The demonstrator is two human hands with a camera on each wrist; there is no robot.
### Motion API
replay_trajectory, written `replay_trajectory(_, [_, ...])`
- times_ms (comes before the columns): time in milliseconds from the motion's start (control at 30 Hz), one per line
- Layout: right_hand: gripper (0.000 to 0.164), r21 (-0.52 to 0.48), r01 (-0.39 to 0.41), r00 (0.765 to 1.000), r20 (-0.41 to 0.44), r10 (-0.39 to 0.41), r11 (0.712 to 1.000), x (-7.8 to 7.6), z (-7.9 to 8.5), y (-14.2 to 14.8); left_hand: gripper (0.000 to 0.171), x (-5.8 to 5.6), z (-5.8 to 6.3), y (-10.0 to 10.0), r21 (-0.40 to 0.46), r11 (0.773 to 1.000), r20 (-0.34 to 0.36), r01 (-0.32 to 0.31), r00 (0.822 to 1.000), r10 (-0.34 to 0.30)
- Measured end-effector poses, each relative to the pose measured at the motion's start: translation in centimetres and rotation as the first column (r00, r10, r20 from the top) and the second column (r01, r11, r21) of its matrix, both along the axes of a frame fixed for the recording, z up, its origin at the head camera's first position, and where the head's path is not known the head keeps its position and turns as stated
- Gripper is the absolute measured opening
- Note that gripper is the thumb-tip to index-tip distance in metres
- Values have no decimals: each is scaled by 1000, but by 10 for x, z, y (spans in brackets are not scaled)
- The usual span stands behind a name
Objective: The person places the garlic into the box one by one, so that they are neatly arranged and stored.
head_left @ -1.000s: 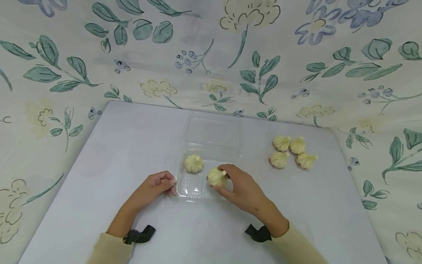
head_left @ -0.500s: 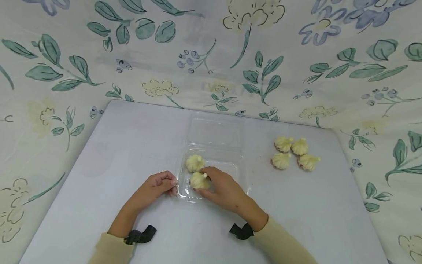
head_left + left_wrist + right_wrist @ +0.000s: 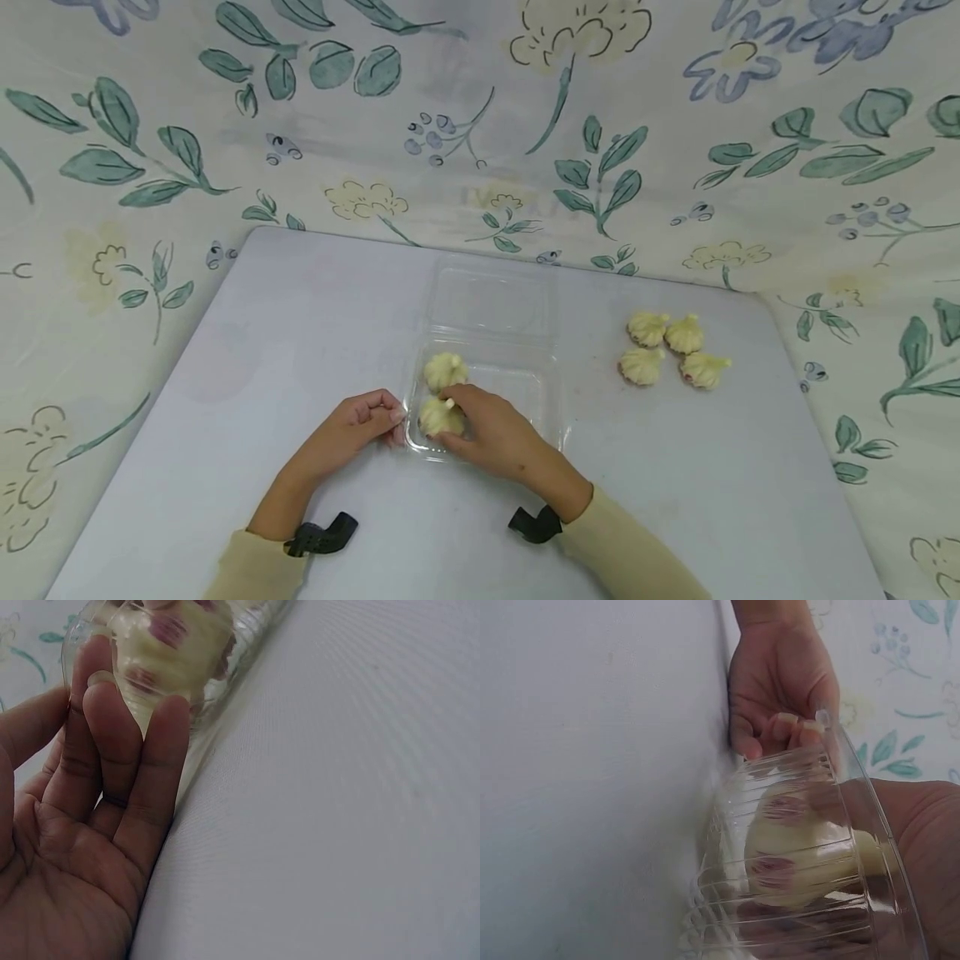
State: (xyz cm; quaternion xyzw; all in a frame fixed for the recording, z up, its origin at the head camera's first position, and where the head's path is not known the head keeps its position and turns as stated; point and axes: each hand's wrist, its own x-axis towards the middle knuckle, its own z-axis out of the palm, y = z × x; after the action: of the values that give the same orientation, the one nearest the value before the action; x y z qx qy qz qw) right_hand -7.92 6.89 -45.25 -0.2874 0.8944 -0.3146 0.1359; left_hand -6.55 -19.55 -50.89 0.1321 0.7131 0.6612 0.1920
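In the head view, an open clear plastic clamshell container (image 3: 517, 385) lies on the table with its lid (image 3: 491, 304) folded back. My right hand (image 3: 498, 433) grips a garlic bulb (image 3: 433, 419) inside the near left corner of the tray. Another garlic bulb (image 3: 444, 370) sits just behind it. My left hand (image 3: 358, 427) pinches the container's left rim. Through the clear wall in the right wrist view, the held bulb (image 3: 780, 851) shows purple marks. The left wrist view has the fingers (image 3: 161, 750) against the container's side.
Several more garlic bulbs (image 3: 663, 346) lie grouped on the table to the right of the container. The white table (image 3: 300, 308) ends at the back against a floral cloth (image 3: 450, 108). Black straps with mounts (image 3: 322, 535) sit on both wrists.
My right hand has carried the garlic bulb leftward, from the middle of the tray to its near left corner. The left hand stays at the rim.
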Motion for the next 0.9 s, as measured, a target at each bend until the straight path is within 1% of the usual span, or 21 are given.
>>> replay_trajectory(233, [47, 1, -13, 1000, -14, 13, 1000, 0, -1, -3, 17, 0, 2, 1, 3, 1000, -13, 3, 1000, -3])
replay_trajectory(667, [48, 59, -11, 1000, -22, 12, 998, 0, 0, -6, 18, -1, 2, 0, -12, 1000, -12, 2, 1000, -2])
replay_trajectory(900, [47, 47, -17, 1000, -22, 18, 999, -1, 0, -4, 17, 0, 4, 1, -11, 1000, -7, -3, 1000, 3])
